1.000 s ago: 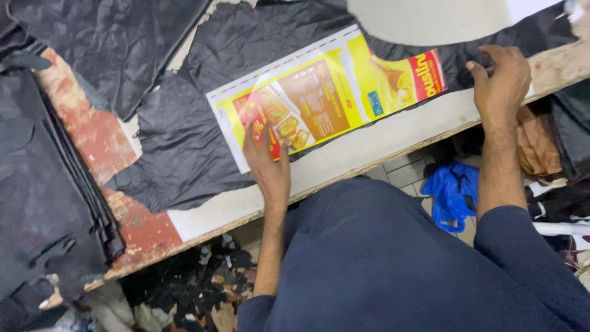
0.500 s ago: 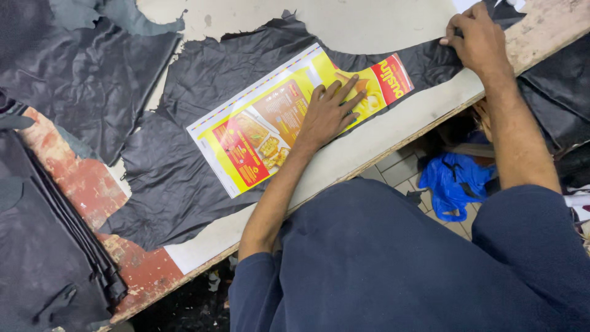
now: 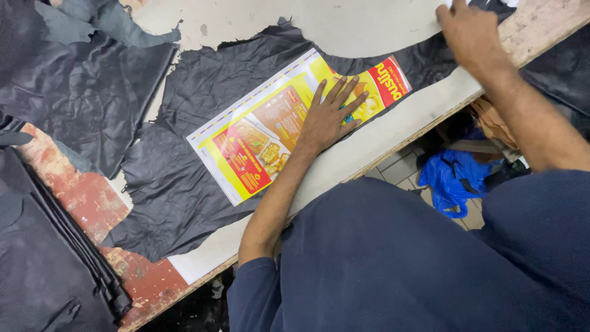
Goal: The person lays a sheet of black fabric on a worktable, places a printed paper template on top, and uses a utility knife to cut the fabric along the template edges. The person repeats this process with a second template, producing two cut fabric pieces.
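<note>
A yellow and red printed card sheet lies slantwise on a wrinkled piece of black leather spread over the pale worktable. My left hand lies flat on the upper right half of the card, fingers spread, holding nothing. My right hand is at the top right, on the far end of the same leather near the table's edge. It is blurred and its fingertips run out of the picture, so its grip is unclear.
More black leather lies at the upper left, and a stack of dark pieces sits at the lower left on a worn red part of the table. Under the table's edge lie a blue bag and brown scraps.
My left hand has slid along the card from its lower left end to its upper right half. My right hand has moved farther up along the leather's end.
</note>
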